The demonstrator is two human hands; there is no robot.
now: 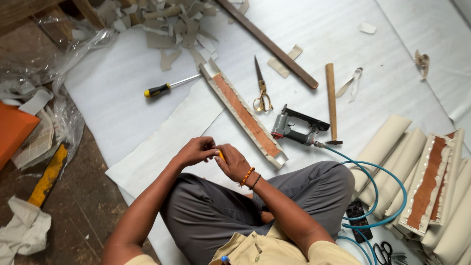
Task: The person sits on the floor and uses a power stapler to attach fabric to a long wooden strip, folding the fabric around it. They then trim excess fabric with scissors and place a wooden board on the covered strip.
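Left hand [196,151] and right hand [234,164] pinch together on a small orange object [222,155]: judged light, rigid, mostly hidden. Grip its ends.

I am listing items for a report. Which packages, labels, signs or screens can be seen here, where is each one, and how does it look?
Phone: dark flat rectangle with its screen off, on the floor beside the person's right knee, under the blue air hose.
Plastic wrapping: clear, crumpled sheet at the upper left edge of the white sheet.
No labels or signs show.
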